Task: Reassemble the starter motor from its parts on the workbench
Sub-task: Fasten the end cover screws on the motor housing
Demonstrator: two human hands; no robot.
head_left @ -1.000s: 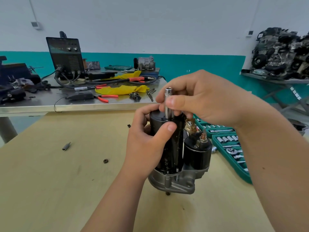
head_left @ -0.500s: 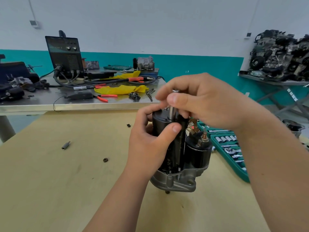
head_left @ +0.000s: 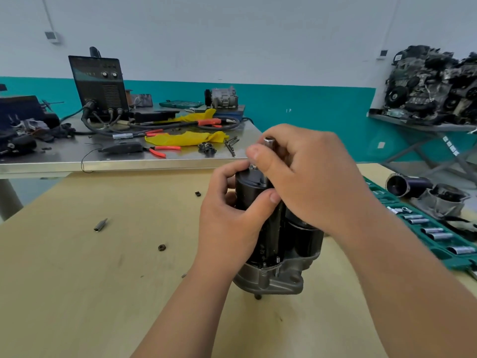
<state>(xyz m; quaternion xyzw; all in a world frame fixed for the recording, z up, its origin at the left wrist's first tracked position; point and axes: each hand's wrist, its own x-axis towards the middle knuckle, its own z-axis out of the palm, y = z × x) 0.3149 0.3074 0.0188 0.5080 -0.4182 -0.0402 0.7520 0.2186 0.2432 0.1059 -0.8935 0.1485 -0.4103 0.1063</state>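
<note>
A black starter motor [head_left: 273, 241] stands upright on its grey aluminium nose housing on the tan workbench [head_left: 77, 293]. My left hand [head_left: 232, 218] grips the black motor body from the left, thumb across its front. My right hand [head_left: 309, 177] pinches a chrome socket [head_left: 269, 140] that stands upright over the top rear cover of the motor. The black solenoid [head_left: 307, 239] sits beside the motor body, partly hidden under my right wrist.
A small bit [head_left: 100, 225], a nut [head_left: 161, 247] and a small black piece [head_left: 198, 194] lie loose on the bench to the left. A green socket set tray [head_left: 438, 236] lies at the right, with other motor parts [head_left: 426, 195] behind it. A cluttered metal table [head_left: 103, 151] stands beyond.
My right hand has turned on the socket, and its fingers have shifted around it. The motor stays upright in my left hand. My view has swung a little to the left.
</note>
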